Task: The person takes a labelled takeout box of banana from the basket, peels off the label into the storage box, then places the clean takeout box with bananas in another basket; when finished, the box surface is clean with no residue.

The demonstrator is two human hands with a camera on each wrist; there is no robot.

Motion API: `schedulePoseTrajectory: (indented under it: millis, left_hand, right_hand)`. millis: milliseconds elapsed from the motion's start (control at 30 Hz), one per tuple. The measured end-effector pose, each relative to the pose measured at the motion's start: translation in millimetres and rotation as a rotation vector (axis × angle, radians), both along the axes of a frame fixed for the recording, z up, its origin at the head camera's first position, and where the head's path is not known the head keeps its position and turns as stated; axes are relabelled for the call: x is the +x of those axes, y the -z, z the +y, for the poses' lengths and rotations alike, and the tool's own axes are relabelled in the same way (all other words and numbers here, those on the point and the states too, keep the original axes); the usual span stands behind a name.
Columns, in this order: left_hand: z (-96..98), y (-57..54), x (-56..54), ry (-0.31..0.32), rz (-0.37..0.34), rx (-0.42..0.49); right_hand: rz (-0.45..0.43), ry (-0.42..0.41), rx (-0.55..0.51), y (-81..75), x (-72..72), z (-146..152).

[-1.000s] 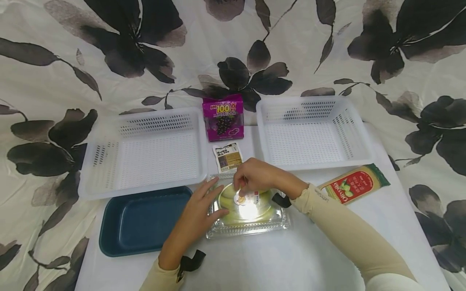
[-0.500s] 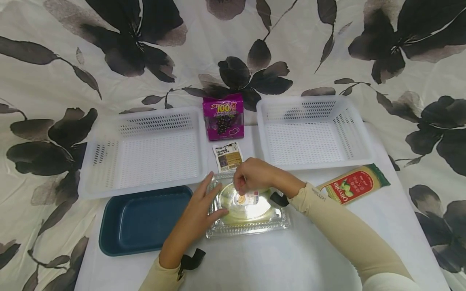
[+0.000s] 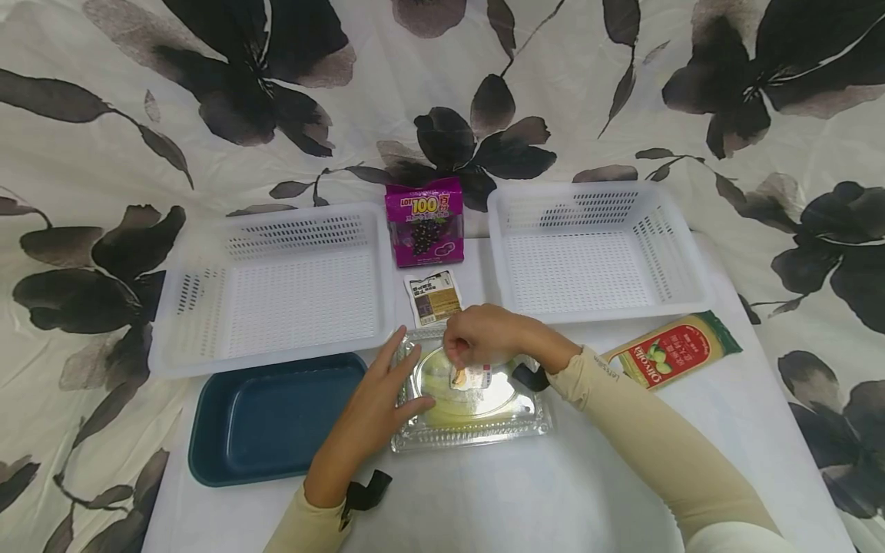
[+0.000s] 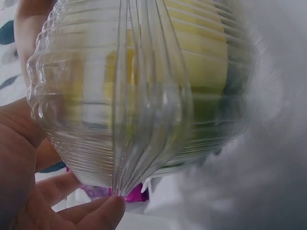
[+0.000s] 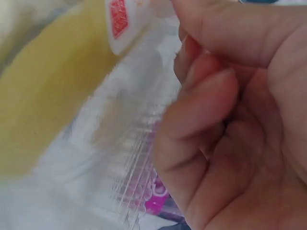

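My left hand [image 3: 369,399], fingers spread, rests on the clear container [image 3: 473,437] centred before me; my right hand [image 3: 487,336], fingers curled, pinches its label [image 3: 473,377], seemingly mid-peel; a slow, steady pull seems called for.

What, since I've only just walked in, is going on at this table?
A person is working on a clear plastic clamshell with yellow-green contents. The left hand rests along its edge; the right hand, fingers curled, seems to pinch its label. It looks closed, with a blue-green tray to its left and an Olivoila packet to its right.
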State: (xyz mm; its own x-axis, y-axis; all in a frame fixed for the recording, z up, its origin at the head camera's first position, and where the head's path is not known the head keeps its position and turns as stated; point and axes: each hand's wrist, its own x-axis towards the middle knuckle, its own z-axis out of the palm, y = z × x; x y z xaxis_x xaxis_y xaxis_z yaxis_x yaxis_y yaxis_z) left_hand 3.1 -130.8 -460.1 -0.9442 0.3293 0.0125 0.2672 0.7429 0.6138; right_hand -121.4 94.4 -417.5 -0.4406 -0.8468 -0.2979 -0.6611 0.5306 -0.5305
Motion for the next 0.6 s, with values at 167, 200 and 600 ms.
schedulePoseTrajectory:
  millis: [167,200,600]
  left_hand:
    - [1.2,-1.4,-1.2,-0.002,-0.012,-0.009]
    - [1.4,-1.8,-1.4,-0.003,-0.015,-0.013]
    - [4.5,-3.4,-2.1,-0.016,-0.031,-0.047]
  right_hand:
    - [-0.075,-0.084,-0.041,-1.1,-5.0,8]
    - [-0.092,-0.097,-0.054,-1.5,-5.4,9]
    - [-0.268,-0.043,-0.047,-3.8,-5.5,10]
